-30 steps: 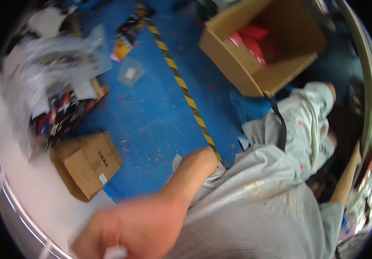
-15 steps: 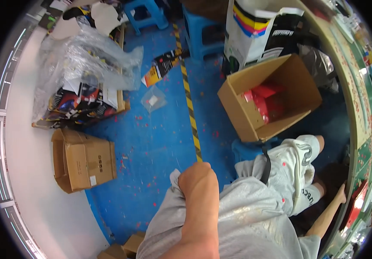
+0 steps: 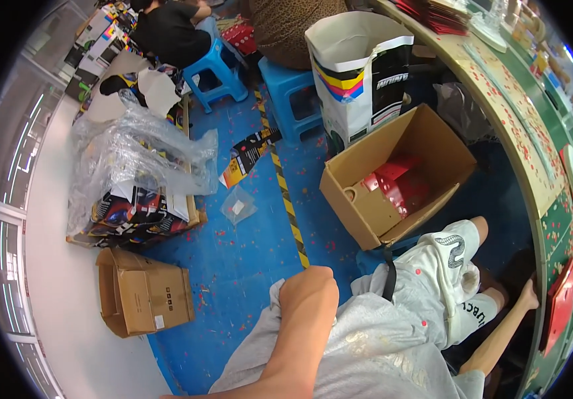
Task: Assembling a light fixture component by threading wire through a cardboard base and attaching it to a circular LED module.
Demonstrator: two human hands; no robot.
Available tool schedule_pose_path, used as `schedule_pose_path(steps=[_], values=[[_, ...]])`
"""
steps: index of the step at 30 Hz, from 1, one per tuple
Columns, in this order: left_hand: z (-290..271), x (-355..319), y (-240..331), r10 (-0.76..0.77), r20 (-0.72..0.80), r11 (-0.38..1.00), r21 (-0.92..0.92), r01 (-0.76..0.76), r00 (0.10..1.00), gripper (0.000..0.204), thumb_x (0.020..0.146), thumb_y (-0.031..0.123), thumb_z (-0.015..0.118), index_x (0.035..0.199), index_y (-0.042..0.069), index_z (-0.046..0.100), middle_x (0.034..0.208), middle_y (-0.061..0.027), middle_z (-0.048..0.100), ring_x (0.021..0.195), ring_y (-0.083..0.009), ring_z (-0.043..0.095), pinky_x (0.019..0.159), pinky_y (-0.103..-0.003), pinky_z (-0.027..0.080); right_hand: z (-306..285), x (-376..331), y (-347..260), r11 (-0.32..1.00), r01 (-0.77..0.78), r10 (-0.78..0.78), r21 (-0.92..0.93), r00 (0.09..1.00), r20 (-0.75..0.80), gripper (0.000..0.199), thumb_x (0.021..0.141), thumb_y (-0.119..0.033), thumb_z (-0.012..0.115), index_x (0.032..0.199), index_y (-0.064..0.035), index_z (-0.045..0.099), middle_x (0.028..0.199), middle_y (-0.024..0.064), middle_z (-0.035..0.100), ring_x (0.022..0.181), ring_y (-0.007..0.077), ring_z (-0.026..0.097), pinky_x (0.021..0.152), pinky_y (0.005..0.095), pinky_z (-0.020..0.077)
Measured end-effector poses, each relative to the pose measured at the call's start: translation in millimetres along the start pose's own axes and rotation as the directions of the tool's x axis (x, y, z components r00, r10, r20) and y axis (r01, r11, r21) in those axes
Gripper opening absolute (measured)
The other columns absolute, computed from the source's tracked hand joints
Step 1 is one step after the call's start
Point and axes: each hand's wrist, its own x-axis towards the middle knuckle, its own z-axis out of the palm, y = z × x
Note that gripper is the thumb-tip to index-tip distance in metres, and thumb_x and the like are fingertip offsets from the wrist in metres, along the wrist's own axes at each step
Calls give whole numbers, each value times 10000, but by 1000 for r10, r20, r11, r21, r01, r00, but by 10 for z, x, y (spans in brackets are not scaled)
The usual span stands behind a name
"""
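Note:
My left hand (image 3: 306,291), in the middle of the lower half, is closed in a fist on the side of my grey T-shirt (image 3: 253,356). A fold of the cloth sticks out beside the fist. Far to the right, my right hand (image 3: 530,294) is at the edge of the green work table (image 3: 544,263). Its fingers are too small and partly hidden to make out. Close to it on the table lies a stack of red sheets (image 3: 559,302). My light shorts (image 3: 442,266) show between the two arms.
An open cardboard box (image 3: 359,216) with red pieces inside stands ahead, by a large printed paper sack (image 3: 346,100). Blue stools (image 3: 216,73) and a seated person (image 3: 170,33) are farther off. At left are a plastic-wrapped stack (image 3: 140,159) and another carton (image 3: 150,299).
The view has tilted up, so the seated people and more of the table come in. My left fist stays on the shirt, and my right hand remains by the table edge.

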Motion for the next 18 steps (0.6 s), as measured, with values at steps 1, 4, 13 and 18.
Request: schedule_pose_path(steps=[1,4,13,18], values=[[-33,52,-31,9,-34,1000,-19,-10,999,392,817,-11,752,1198,18,662,995,-55,751,1017,-184,675,1027,-403,425,-15,154,-218,999,39,-39,6,999,7,677,999,-446,362,1461,43,433,1529,258,410,1414,471,354,1143,677,284],[-47,86,-104,107,26,990,87,-109,994,536,809,-11,766,1311,-9,578,981,-54,755,973,-163,685,1019,-391,444,-41,122,-304,993,-13,-4,115,990,142,707,989,-471,371,1479,37,407,1546,255,386,1425,467,339,1152,672,274],[230,-188,-166,-449,51,881,-141,451,892,646,827,4,763,1414,-26,493,948,-16,763,942,-158,692,1017,-350,456,-828,696,-302,896,-221,71,386,928,365,874,944,-610,393,1546,16,290,1606,239,287,1471,448,268,1187,650,230],[432,-204,-157,-424,294,746,650,146,857,696,887,66,724,1492,-30,393,1037,2,761,1017,-145,665,1037,-363,433,-546,312,-251,974,-61,12,220,976,216,941,923,-684,382,1556,4,272,1599,245,293,1478,442,253,1194,640,220]])
